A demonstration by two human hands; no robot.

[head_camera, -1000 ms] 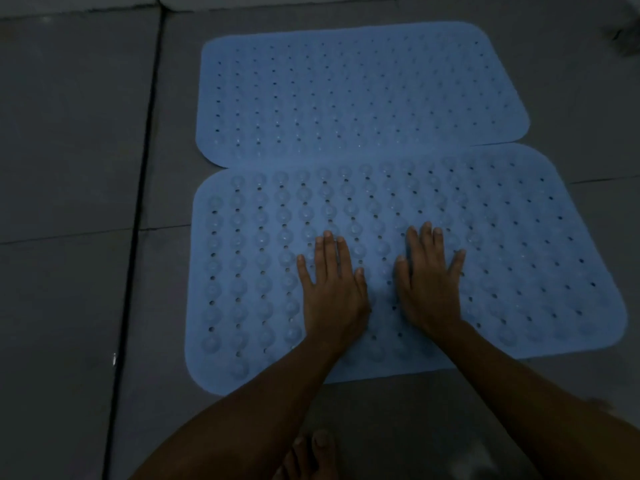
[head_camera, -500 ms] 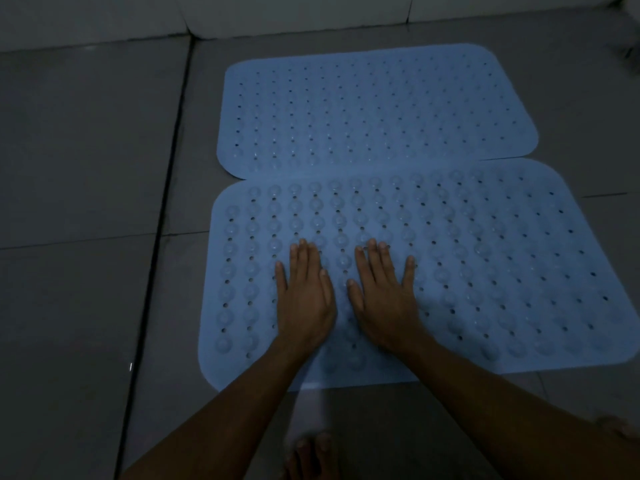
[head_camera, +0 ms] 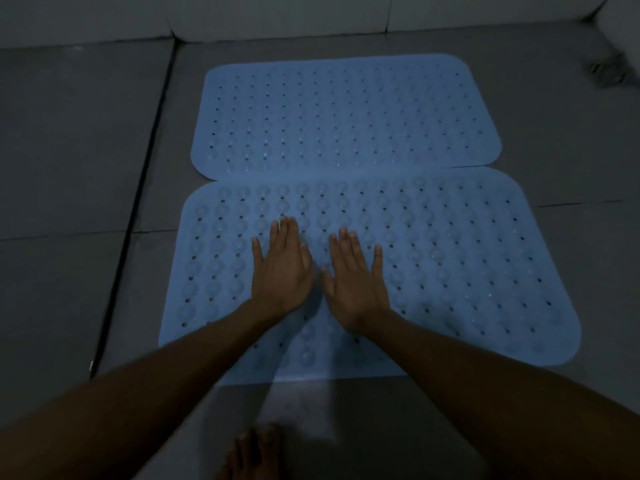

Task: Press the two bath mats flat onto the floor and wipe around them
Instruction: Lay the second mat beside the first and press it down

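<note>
Pressing near mat [head_camera: 467,271] on floor [head_camera: 69,150]: left hand [head_camera: 282,271], right hand [head_camera: 356,289] flat, fingers straight | far mat [head_camera: 346,116] touching behind | forearms cover near edge | dim, bare toes [head_camera: 252,452] blurred

A home bathroom or wet area is indicated by the large grey floor tiles [head_camera: 79,140] with dark grout lines, the pale tiled wall base [head_camera: 277,12] and two blue perforated bath mats [head_camera: 346,112] laid on the floor.

Both hands, left hand [head_camera: 282,271] and right hand [head_camera: 356,289], lay flat side by side on the near blue mat [head_camera: 467,271], the far mat [head_camera: 346,116] touching its far edge.
</note>
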